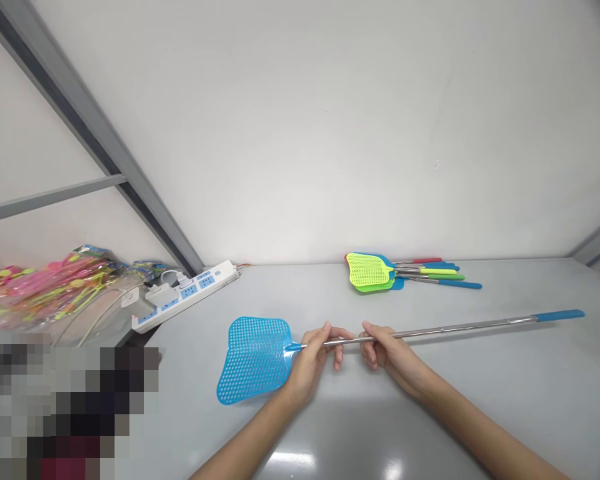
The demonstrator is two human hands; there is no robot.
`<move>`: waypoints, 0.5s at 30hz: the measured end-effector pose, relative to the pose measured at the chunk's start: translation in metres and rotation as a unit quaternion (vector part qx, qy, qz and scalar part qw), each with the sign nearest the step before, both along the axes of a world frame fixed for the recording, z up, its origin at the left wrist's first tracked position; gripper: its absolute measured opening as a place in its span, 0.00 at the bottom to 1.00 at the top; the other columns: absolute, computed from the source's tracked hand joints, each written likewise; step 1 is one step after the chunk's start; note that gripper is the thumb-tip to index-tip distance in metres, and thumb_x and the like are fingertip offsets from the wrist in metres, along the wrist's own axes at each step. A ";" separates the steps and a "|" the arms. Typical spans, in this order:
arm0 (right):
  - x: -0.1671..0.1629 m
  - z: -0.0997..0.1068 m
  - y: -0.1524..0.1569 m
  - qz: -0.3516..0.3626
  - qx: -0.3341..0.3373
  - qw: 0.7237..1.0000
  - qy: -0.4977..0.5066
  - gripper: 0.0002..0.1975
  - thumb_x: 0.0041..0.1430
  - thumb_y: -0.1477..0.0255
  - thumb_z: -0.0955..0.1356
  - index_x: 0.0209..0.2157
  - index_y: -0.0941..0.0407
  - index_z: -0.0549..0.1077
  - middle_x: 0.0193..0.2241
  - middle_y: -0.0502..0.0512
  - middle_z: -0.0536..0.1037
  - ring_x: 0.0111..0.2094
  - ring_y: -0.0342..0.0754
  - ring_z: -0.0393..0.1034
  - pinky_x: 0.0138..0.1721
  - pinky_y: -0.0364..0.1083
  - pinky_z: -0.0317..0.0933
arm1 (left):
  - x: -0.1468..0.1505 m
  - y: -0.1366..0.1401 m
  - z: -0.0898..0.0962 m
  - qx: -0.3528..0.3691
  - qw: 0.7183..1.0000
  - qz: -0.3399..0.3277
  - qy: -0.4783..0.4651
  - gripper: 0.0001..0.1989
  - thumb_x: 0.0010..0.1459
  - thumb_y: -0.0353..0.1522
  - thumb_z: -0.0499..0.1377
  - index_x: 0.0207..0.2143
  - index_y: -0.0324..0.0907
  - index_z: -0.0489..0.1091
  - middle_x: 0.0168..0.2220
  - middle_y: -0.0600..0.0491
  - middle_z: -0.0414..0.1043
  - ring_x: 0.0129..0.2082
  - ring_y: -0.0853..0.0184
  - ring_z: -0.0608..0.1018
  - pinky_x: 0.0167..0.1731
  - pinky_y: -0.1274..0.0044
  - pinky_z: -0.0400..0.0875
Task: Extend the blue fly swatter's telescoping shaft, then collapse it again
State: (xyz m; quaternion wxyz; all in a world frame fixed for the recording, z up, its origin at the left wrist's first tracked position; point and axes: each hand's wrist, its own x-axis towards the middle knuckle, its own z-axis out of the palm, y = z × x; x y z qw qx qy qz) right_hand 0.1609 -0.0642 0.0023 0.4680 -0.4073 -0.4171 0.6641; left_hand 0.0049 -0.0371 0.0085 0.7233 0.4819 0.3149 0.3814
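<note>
Both my hands hold a blue fly swatter (254,360) with its metal telescopic rod stretched out long, above the grey table. The perforated head points left and the blue handle grip points right. My left hand (314,357) is closed round the rod just beside the head, thumb on top. Near the middle of the rod, my right hand (380,343) pinches it between thumb and fingers. Beyond them at the back lies a pile of fly swatters (370,272) in yellow, green, blue and red, their rods short and their handles pointing right.
A white power strip (195,293) with plugs in it lies at the left table edge. Left of it are clear-bagged pink and yellow items (55,287). A grey metal frame (105,147) rises at the left, before a white wall (330,133). A pixelated patch hides the lower left.
</note>
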 end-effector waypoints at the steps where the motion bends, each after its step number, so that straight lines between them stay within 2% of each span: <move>1: 0.000 0.000 0.000 -0.002 0.000 1.000 0.000 0.24 0.54 0.61 0.57 0.11 0.58 0.61 0.11 0.49 0.58 0.16 0.41 0.52 0.22 0.43 0.47 | 0.000 0.000 0.000 -0.009 1.000 0.006 -0.009 0.21 0.53 0.41 0.46 0.31 0.36 0.71 0.16 0.54 0.61 0.19 0.72 0.64 0.23 0.79 0.57; 5: 0.001 -0.002 0.002 -0.015 -0.002 1.000 0.001 0.24 0.55 0.61 0.57 0.11 0.58 0.60 0.12 0.48 0.57 0.16 0.40 0.52 0.22 0.42 0.46 | -0.001 0.000 0.000 -0.042 0.995 0.052 -0.073 0.28 0.53 0.46 0.40 0.31 0.34 0.71 0.16 0.52 0.62 0.20 0.70 0.65 0.23 0.78 0.58; 8: 0.002 -0.004 0.003 -0.027 -0.003 1.000 0.001 0.23 0.55 0.61 0.57 0.12 0.58 0.60 0.12 0.47 0.57 0.16 0.39 0.51 0.22 0.42 0.46 | -0.001 0.002 -0.002 -0.057 0.982 0.139 -0.118 0.31 0.52 0.49 0.39 0.30 0.33 0.70 0.17 0.52 0.63 0.19 0.71 0.65 0.21 0.78 0.58; 11: 0.003 -0.007 0.004 -0.037 -0.005 0.999 0.005 0.23 0.55 0.62 0.57 0.12 0.58 0.60 0.12 0.47 0.56 0.16 0.39 0.51 0.21 0.42 0.46 | -0.001 0.004 -0.007 -0.051 0.954 0.256 -0.146 0.26 0.52 0.47 0.42 0.29 0.36 0.68 0.18 0.54 0.64 0.18 0.73 0.64 0.19 0.80 0.57; 15: 0.002 -0.010 0.003 -0.036 -0.007 0.999 0.014 0.22 0.55 0.62 0.57 0.13 0.59 0.61 0.12 0.48 0.57 0.16 0.40 0.52 0.21 0.42 0.46 | 0.000 0.006 -0.013 -0.043 0.930 0.337 -0.139 0.17 0.51 0.44 0.48 0.27 0.40 0.66 0.18 0.58 0.63 0.16 0.75 0.64 0.20 0.81 0.59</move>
